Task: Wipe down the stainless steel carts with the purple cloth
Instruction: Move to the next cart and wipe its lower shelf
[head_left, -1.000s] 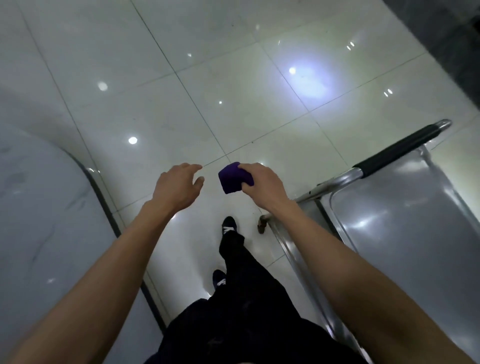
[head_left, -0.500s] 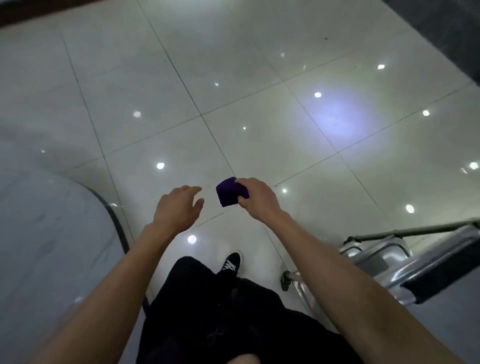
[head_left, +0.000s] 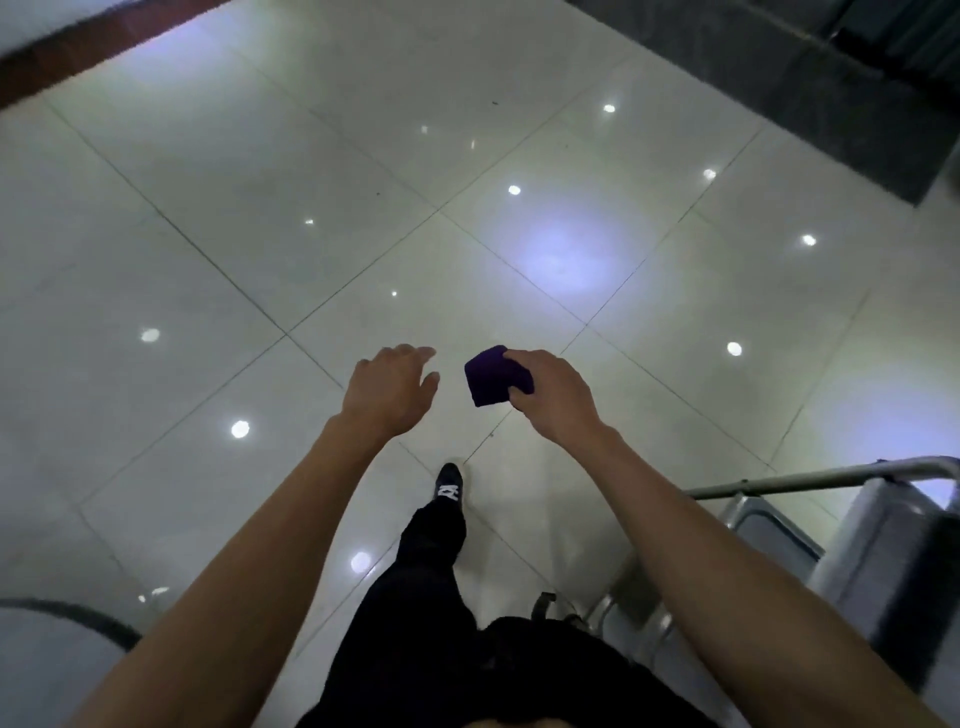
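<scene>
My right hand (head_left: 553, 395) grips a folded purple cloth (head_left: 493, 375) out in front of me, above the glossy tiled floor. My left hand (head_left: 389, 389) hovers just left of the cloth, fingers loosely curved and holding nothing, apart from it. A stainless steel cart (head_left: 852, 530) sits at the lower right, partly hidden behind my right forearm; its rail (head_left: 810, 477) and a caster (head_left: 543, 605) show. Neither hand touches the cart.
Pale glossy floor tiles (head_left: 311, 208) with light reflections fill most of the view. A dark mat or stone strip (head_left: 810, 93) lies at the top right, a red-brown edge (head_left: 104, 47) at the top left. A curved grey surface (head_left: 47, 660) sits at the bottom left. My leg and shoe (head_left: 449, 488) step forward.
The view has swung away from the cart, which has slid to the lower right edge. My foot has stepped forward. Both hands keep the same pose, the cloth still in my right hand.
</scene>
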